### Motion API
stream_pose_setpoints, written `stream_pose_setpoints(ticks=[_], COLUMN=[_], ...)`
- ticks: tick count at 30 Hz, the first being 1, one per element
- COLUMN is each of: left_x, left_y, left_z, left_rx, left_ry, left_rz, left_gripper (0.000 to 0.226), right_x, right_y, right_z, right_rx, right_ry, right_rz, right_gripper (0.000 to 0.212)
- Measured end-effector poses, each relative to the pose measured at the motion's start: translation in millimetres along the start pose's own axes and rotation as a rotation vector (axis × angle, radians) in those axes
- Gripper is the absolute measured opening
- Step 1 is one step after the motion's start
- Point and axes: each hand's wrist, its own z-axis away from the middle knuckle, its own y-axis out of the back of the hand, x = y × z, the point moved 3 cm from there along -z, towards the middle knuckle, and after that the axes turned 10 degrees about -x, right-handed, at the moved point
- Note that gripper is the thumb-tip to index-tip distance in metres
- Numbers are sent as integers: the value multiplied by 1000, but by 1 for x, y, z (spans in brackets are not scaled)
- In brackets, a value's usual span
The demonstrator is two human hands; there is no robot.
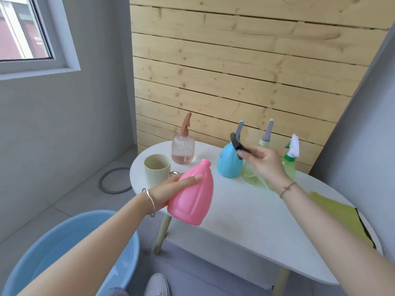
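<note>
My left hand (pixel 171 190) grips a pink plastic bottle (pixel 192 195) without its cap, tilted above the left end of the white table (pixel 245 221). My right hand (pixel 264 165) pinches a dark spray head (pixel 238 144), held up in front of the blue spray bottle (pixel 227 162). A pale green bottle (pixel 251 174) stands partly hidden behind my right hand.
On the table stand a clear pink spray bottle (pixel 183 150), a cream cup (pixel 157 167), and a green spray bottle (pixel 289 165) at the right. A green cloth (pixel 339 212) lies on the table's right end. A blue basin (pixel 70 251) with water sits on the floor at lower left.
</note>
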Motion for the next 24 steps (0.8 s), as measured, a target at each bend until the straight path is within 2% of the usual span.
stream_pose_setpoints(ticks=[3, 5, 15, 21, 24], left_x=[-13, -19, -27, -35, -38], left_y=[10, 15, 23, 27, 36], left_z=[4, 6, 17, 21, 27], left_rx=[53, 71, 60, 79, 97], left_ry=[15, 9, -38, -16, -13], left_rz=[23, 26, 43, 45, 43], left_gripper=[72, 81, 76, 75, 77], right_x=[61, 89, 117, 113, 107], right_y=[-19, -26, -41, -41, -43], right_z=[18, 26, 25, 24, 18], right_rx=[-167, -200, -242, -263, -167], right_ry=[-182, -243, -346, -351, -286], right_rz=[128, 177, 182, 236, 316], right_gripper=[24, 23, 28, 22, 24])
